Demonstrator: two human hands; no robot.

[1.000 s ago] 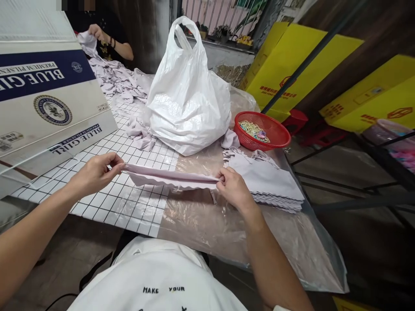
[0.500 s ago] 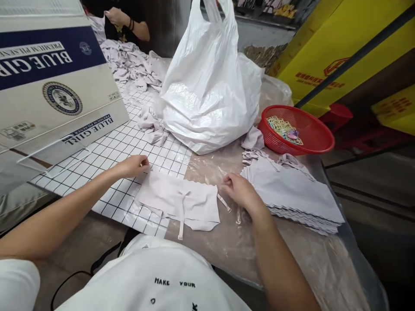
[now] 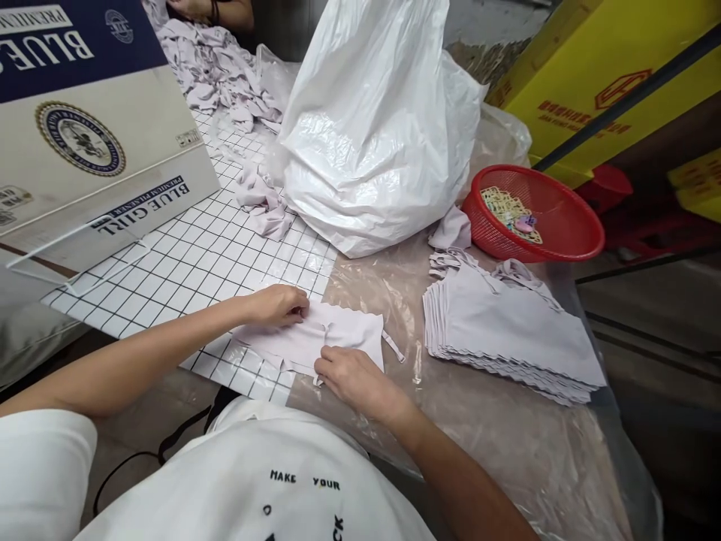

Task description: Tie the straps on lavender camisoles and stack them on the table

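A pale lilac bra top (image 3: 352,319) with thin straps lies flat in front of me, partly on the grid-patterned sheet and partly on clear plastic. My left hand (image 3: 280,305) rests at its upper edge with the fingers curled; whatever is between them is hidden. Lower down, my right hand (image 3: 352,378) pinches the strap that runs across the middle of the top, close to the strap's lower end. Another strap with a small adjuster sticks out at the top's right side. To the right sits a neat stack of matching bra tops (image 3: 507,323), their edges wavy.
A big white plastic bag (image 3: 377,143) stands behind the work. A red basket (image 3: 541,218) holding small pale pieces is at the right. The printed carton (image 3: 107,143) stands at left. Further back lies a heap of lilac garments (image 3: 219,75) beside another person's arm (image 3: 233,13).
My left hand has moved right along the top's upper edge. My right hand has come left from beside the top onto its middle strap, fingers closing there. The view has shifted slightly.
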